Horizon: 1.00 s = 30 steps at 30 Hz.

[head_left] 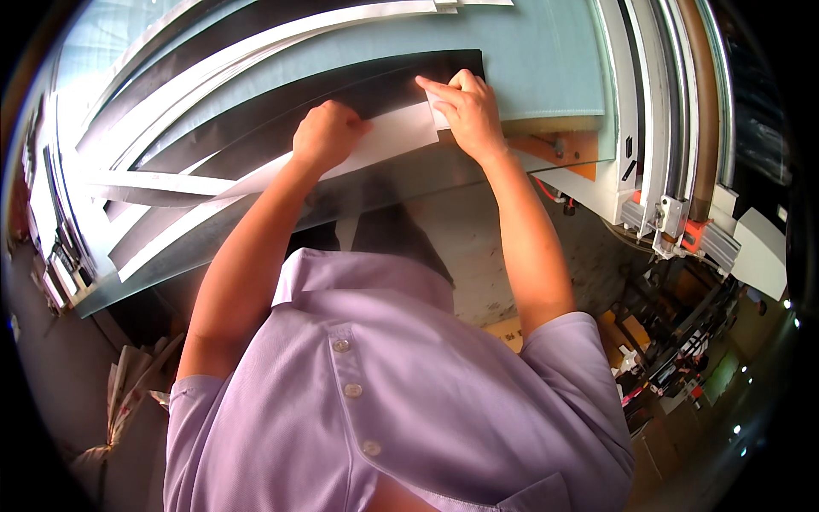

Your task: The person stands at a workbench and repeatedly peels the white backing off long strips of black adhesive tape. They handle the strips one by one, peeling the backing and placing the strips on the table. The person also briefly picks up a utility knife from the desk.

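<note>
A long white strip (394, 135), like paper or thin film, runs along the near edge of a glass-topped table (546, 68). My left hand (328, 135) is closed over its upper edge, fingers curled and partly hidden. At the strip's right end, my right hand (467, 111) grips a small white end piece between thumb and fingers, its index finger stretched out to the left. Behind both hands lies a wide black strip (384, 81), its right end just beyond my right hand. The strip's lower left part crosses other strips.
More white strips (341, 21) lie across the back and left of the table. To the right stands a machine rail (661, 102) with a metal bracket (670, 218). The table's near glass edge (213, 247) is close to my body. Clutter (674, 341) sits at lower right.
</note>
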Each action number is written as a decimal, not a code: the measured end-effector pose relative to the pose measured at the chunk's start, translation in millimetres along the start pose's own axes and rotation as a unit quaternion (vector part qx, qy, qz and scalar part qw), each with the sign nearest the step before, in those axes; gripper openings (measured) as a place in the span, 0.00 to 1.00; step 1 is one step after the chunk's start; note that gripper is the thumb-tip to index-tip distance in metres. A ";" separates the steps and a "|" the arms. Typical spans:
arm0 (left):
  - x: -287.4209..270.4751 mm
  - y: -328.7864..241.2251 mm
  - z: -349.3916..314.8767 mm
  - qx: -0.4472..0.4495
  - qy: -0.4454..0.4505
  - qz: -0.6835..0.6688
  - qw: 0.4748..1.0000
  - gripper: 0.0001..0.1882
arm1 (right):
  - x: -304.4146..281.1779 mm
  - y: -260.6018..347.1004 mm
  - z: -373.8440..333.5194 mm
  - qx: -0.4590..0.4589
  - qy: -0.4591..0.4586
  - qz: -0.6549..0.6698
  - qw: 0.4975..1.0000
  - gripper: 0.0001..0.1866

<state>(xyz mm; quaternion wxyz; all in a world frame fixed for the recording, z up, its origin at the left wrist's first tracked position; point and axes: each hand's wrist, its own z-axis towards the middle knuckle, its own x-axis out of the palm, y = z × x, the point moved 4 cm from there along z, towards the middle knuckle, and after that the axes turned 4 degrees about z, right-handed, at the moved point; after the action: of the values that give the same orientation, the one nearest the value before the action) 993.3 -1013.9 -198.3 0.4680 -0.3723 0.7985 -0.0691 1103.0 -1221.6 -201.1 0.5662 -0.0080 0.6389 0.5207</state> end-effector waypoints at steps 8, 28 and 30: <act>1.7 1.8 6.1 0.002 0.014 0.009 1.000 0.17 | 0.8 -0.6 -1.5 0.012 0.007 0.000 1.000 0.26; -55.9 73.6 -68.9 -0.045 -0.026 0.082 0.995 0.18 | 11.2 5.7 -4.5 0.028 -0.085 -0.062 0.994 0.19; -63.5 105.8 -82.1 -0.056 -0.028 0.058 0.996 0.15 | 10.3 4.3 -6.0 0.030 -0.084 -0.056 0.994 0.20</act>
<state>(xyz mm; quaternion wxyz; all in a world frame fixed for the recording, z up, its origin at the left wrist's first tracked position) 889.8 -916.1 -157.3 0.4722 -0.3527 0.8077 0.0131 1092.4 -1217.8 -207.0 0.6461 0.0165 0.6032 0.4674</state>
